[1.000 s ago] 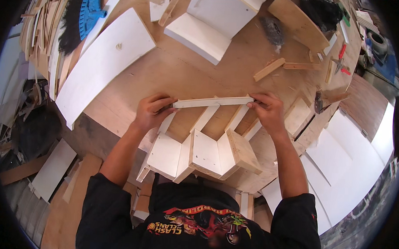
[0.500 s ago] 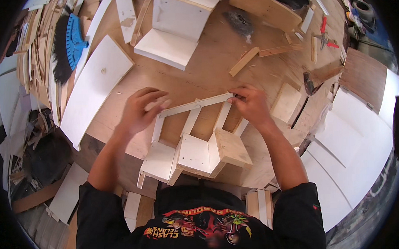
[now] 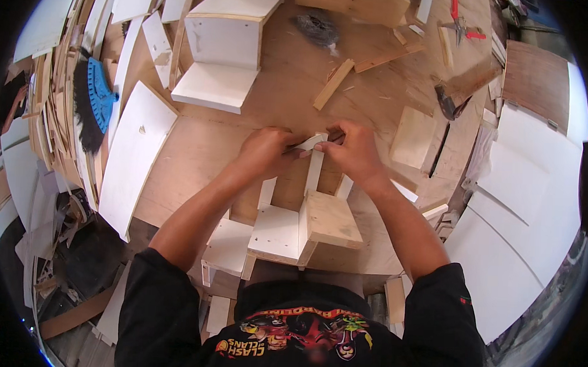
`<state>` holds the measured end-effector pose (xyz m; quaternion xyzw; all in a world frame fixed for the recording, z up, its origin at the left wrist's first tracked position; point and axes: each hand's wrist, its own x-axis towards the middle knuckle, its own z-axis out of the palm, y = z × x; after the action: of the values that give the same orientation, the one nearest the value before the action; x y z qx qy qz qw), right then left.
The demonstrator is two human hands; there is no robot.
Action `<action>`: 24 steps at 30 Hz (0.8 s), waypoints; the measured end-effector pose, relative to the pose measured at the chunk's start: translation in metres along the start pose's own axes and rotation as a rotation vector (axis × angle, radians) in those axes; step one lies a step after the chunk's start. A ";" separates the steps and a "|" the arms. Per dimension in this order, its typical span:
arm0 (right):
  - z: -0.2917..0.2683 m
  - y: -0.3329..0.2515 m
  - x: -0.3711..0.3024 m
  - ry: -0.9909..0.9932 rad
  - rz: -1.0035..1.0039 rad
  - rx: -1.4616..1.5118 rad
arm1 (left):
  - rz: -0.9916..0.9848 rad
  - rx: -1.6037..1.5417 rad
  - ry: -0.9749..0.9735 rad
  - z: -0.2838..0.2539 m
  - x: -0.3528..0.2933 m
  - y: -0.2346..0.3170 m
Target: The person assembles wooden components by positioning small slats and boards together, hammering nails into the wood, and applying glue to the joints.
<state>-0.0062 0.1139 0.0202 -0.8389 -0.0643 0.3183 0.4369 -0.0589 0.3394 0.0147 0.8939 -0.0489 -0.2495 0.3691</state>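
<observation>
A small stepped wooden frame with white-faced steps [image 3: 276,229] stands on the worktable [image 3: 204,154] in front of me, its bare wood block [image 3: 335,220] to the right. From its steps, white uprights run back to a narrow white wooden strip [image 3: 310,142]. My left hand [image 3: 269,151] is closed on this strip near its right end and covers much of it. Fingers bent in a pinch, my right hand [image 3: 354,152] grips the same end, just above an upright. Whether anything small sits between the fingertips cannot be made out.
Beyond my hands stands a larger white step-shaped piece [image 3: 221,45]. A white panel [image 3: 136,155] and a blue brush head [image 3: 99,99] lie left. Wood offcuts [image 3: 334,83], red-handled pliers [image 3: 464,28] and a hammer [image 3: 447,103] lie farther back; white boards [image 3: 507,210] are at right.
My left hand has moved right, from open above the strip's left end to closed near its right end. My right hand stays at that end. The whole view has shifted slightly.
</observation>
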 end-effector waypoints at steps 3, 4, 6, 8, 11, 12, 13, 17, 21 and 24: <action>-0.002 0.006 -0.008 0.069 -0.024 0.104 | -0.008 0.020 -0.025 -0.005 -0.001 0.005; -0.010 0.007 -0.011 0.087 -0.024 0.102 | -0.003 0.023 -0.029 -0.008 0.000 0.008; -0.022 0.016 -0.016 0.108 -0.020 0.105 | -0.054 0.012 -0.080 -0.012 0.000 0.013; -0.034 0.029 -0.017 0.316 -0.244 -0.073 | -0.054 -0.006 -0.093 -0.012 0.001 0.011; -0.035 0.037 -0.026 0.292 -0.211 -0.151 | -0.049 -0.061 -0.105 -0.011 0.003 0.009; -0.033 0.041 -0.029 0.292 -0.237 -0.232 | -0.044 -0.097 -0.104 -0.010 0.003 0.008; -0.029 0.042 -0.033 0.298 -0.233 -0.228 | -0.041 -0.092 -0.109 -0.009 0.003 0.007; -0.009 0.047 -0.044 0.363 -0.258 -0.265 | 0.012 -0.071 -0.095 -0.007 0.003 0.006; 0.002 0.053 -0.045 0.321 -0.227 -0.310 | 0.003 -0.083 -0.122 -0.009 0.005 0.008; 0.007 0.045 -0.042 0.305 -0.251 -0.341 | 0.047 -0.044 -0.112 -0.011 0.006 0.008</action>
<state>-0.0515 0.0748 0.0023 -0.9241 -0.1542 0.1160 0.3298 -0.0475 0.3391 0.0241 0.8688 -0.0850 -0.2916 0.3909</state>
